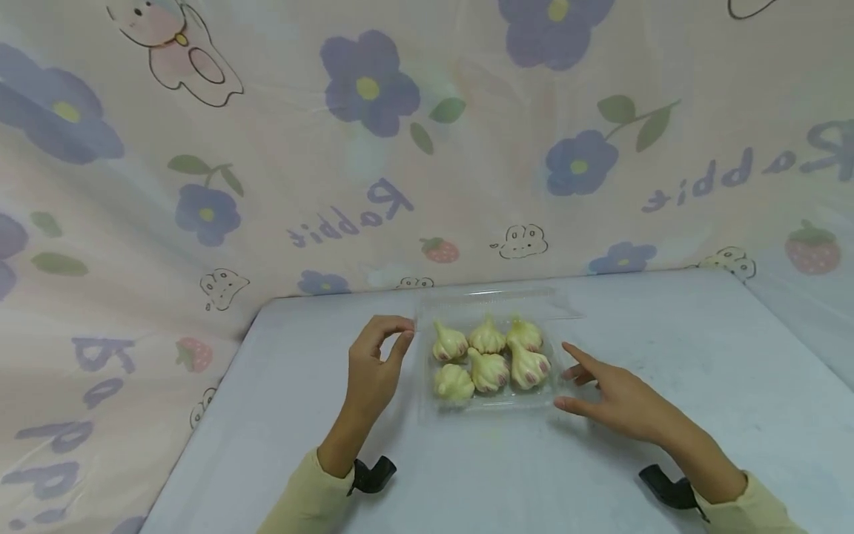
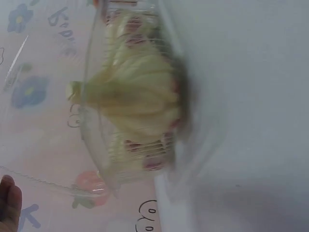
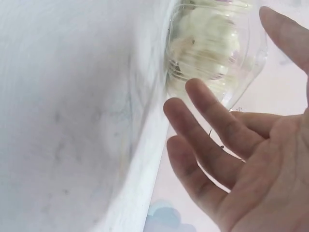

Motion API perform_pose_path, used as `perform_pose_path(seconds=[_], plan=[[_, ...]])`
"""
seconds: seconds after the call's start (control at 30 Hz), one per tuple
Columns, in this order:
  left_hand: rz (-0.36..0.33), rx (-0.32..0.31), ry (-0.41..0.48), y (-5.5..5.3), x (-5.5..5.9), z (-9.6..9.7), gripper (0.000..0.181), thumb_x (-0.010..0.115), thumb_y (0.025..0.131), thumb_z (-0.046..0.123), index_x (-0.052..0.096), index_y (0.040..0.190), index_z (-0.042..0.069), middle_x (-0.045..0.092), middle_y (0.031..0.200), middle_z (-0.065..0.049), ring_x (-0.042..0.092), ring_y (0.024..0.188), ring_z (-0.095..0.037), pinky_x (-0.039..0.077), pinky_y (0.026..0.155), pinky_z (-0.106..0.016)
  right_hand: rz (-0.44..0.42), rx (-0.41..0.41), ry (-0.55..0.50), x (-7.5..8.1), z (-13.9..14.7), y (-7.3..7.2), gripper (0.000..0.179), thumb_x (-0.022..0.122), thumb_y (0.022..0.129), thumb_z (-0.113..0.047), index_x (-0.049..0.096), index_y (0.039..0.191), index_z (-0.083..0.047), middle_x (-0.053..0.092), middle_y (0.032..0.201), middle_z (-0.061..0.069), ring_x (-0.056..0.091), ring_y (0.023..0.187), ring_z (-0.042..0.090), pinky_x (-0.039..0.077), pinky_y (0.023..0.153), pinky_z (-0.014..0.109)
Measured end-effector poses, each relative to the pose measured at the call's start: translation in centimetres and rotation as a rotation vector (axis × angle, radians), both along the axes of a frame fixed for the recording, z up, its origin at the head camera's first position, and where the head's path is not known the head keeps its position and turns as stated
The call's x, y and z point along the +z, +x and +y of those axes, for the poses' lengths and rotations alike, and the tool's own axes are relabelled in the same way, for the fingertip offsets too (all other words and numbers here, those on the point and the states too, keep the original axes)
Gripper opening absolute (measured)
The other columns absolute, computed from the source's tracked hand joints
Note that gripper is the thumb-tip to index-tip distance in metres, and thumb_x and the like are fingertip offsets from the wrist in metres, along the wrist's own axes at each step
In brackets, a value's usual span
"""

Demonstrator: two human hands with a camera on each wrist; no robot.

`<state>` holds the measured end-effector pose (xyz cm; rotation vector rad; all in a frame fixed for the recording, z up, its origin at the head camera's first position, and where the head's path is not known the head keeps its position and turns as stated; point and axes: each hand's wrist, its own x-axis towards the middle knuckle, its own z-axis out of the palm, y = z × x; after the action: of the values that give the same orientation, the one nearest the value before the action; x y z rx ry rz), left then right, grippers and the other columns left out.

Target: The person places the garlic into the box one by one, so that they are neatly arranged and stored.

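Note:
A clear plastic box (image 1: 490,406) stands on the table with its lid (image 1: 494,299) folded back at the far side. Several pale garlic bulbs (image 1: 488,371) with purplish marks lie inside in two rows. My left hand (image 1: 375,371) is by the box's far left corner, thumb and forefinger bent towards each other with nothing visible between them. In the left wrist view, a garlic bulb (image 2: 140,96) shows large through the blurred plastic. My right hand (image 1: 623,400) is beside the box's right wall, fingers spread and holding nothing; its fingers (image 3: 207,99) appear close to the plastic.
A white cover lies over the table (image 1: 507,475). Behind it hangs a patterned cloth (image 1: 467,200) with flowers and rabbits. Black wrist mounts (image 1: 373,475) are strapped below both hands, near the pale sleeves (image 1: 300,497).

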<state>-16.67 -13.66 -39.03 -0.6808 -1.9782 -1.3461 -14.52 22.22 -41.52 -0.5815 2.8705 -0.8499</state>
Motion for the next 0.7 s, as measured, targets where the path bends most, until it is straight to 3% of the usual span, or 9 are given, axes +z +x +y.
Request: perform_pose_path(seconds=[0.13,0.37,0.53,0.7], plan=[[0.027,0.082,-0.09,0.7,-1.0,-0.3,0.013,0.068,0.09,-0.001,0.07,0.102,0.005,0.068,0.107,-0.006,0.065,0.102,-0.022,0.053,0.096,-0.025,-0.011,0.018,-0.038,0.0,0.2,-0.1,0.092,0.067,0.09,-0.054,0.025,0.158,-0.009,0.067,0.126,0.003,0.064,0.113,0.027,0.055,0.088,0.048],[0.052,0.117,-0.137,1.6,-2.4,-0.4,0.014,0.069,0.09,0.0,0.07,0.101,0.009,0.067,0.108,-0.007,0.065,0.099,-0.021,0.057,0.084,-0.026,-0.123,0.085,-0.207,0.6,0.8,0.0,0.095,0.066,0.095,-0.04,0.006,0.161,-0.009,0.061,0.135,0.007,0.062,0.117,0.028,0.055,0.088,0.027],[0.105,0.137,-0.179,1.9,-2.8,-0.1,0.013,0.07,0.088,-0.004,0.07,0.098,0.005,0.065,0.106,-0.01,0.064,0.095,-0.021,0.059,0.075,-0.028,-0.278,0.146,-0.362,1.0,1.6,-0.3,0.076,0.046,0.107,-0.029,-0.006,0.161,-0.017,0.048,0.146,0.019,0.06,0.121,0.011,0.052,0.09,0.022],[0.094,0.128,-0.217,2.1,-2.7,-0.1,0.013,0.072,0.086,-0.004,0.07,0.096,0.004,0.064,0.105,-0.009,0.064,0.095,-0.019,0.057,0.074,-0.022,-0.406,0.163,-0.467,1.4,1.9,-0.8,0.063,0.025,0.11,-0.03,-0.013,0.16,-0.022,0.038,0.151,0.028,0.057,0.116,-0.005,0.052,0.09,0.028]])
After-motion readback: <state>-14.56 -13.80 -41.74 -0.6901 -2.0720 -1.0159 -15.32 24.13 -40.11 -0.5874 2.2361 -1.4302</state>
